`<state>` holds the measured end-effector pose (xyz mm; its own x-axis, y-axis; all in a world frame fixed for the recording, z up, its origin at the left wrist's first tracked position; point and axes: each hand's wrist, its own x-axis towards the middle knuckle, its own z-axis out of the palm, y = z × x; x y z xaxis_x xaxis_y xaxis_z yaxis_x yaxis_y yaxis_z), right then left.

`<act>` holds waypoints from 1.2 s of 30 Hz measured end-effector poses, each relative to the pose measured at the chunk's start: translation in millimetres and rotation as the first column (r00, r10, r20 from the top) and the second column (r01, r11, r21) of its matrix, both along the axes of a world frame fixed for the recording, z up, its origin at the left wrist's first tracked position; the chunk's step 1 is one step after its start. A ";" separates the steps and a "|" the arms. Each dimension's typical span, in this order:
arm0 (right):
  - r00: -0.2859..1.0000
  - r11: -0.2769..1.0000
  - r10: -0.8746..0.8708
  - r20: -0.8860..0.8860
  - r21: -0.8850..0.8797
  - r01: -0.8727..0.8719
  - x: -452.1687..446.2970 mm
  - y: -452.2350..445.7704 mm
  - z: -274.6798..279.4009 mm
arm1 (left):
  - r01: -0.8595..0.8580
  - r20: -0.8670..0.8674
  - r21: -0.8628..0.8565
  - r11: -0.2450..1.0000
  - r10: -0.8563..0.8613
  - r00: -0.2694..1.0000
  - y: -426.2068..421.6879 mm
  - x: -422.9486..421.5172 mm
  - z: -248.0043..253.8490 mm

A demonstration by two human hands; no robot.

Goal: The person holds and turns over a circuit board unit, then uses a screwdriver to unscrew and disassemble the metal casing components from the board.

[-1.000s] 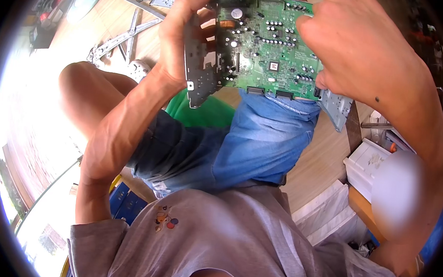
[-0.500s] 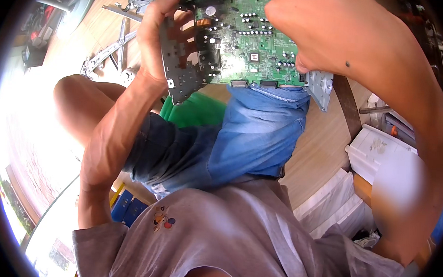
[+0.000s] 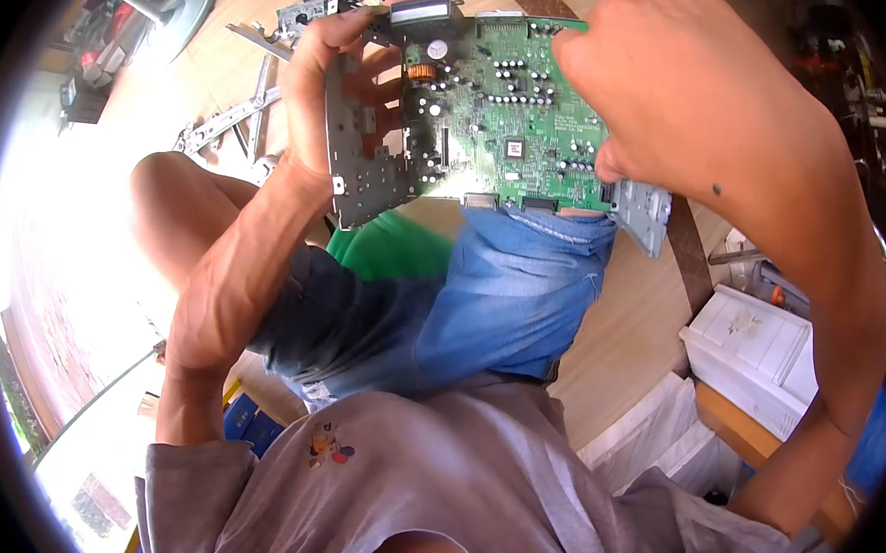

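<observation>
At the upper middle of the frame, a green circuit board (image 3: 532, 111) stands tilted toward the camera, mounted in a thin metal frame (image 3: 367, 197). The left hand (image 3: 310, 94) grasps the frame's left side: its thumb lies along the top corner, and the other fingers spread behind, showing through the cut-outs. The right hand (image 3: 663, 98) is at the board's right side, back to the camera, fingers curled inward, with one fingertip against the board near its lower right. The rest are hidden, so I cannot tell what they grasp.

The board is flat and glossy, dotted with small round capacitors, a square chip (image 3: 515, 149) and a copper-coloured coil (image 3: 421, 72). The frame is dull grey sheet metal, punched with holes; a paler, angled metal plate (image 3: 647, 215) juts out at lower right. Below are faded, creased denim shorts (image 3: 522, 291). Crossed metal bars (image 3: 233, 117) lie at upper left on smooth, wood-patterned flooring (image 3: 621, 326).
</observation>
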<state>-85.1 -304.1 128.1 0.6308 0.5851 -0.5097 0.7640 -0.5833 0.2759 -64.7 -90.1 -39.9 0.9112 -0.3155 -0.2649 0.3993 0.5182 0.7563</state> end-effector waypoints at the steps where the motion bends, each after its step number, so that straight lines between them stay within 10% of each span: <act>1: 1.000 1.000 -0.006 0.007 -0.003 0.006 0.0 -1.1 3.6 | 0.006 0.022 -0.018 1.000 -0.005 1.000 2.9 0.9 5.9; 25: 0.866 0.854 0.066 0.496 0.421 -0.307 44.0 60.5 77.0 | -0.112 0.134 -0.249 0.962 0.149 0.980 74.0 27.1 49.1; 29: 0.853 0.577 -0.182 0.490 0.755 -0.310 46.6 55.7 81.5 | -0.301 0.056 -0.258 0.918 0.325 0.944 78.0 30.4 46.9; 32: 0.918 0.145 -0.326 0.225 0.972 -0.187 54.0 37.0 61.3 | -0.315 0.052 -0.340 0.886 0.352 0.934 78.0 35.4 50.0; 36: 0.968 -0.359 -0.190 -0.162 0.929 0.085 43.9 16.6 -23.5 | -0.364 -0.024 -0.363 0.858 0.382 0.924 77.1 25.8 48.3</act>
<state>-41.1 -287.6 104.7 0.7801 0.1354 0.6109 0.6256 -0.1880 -0.7572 -38.8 -13.0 8.4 0.9879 -0.0138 -0.1543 0.0912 0.8571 0.5071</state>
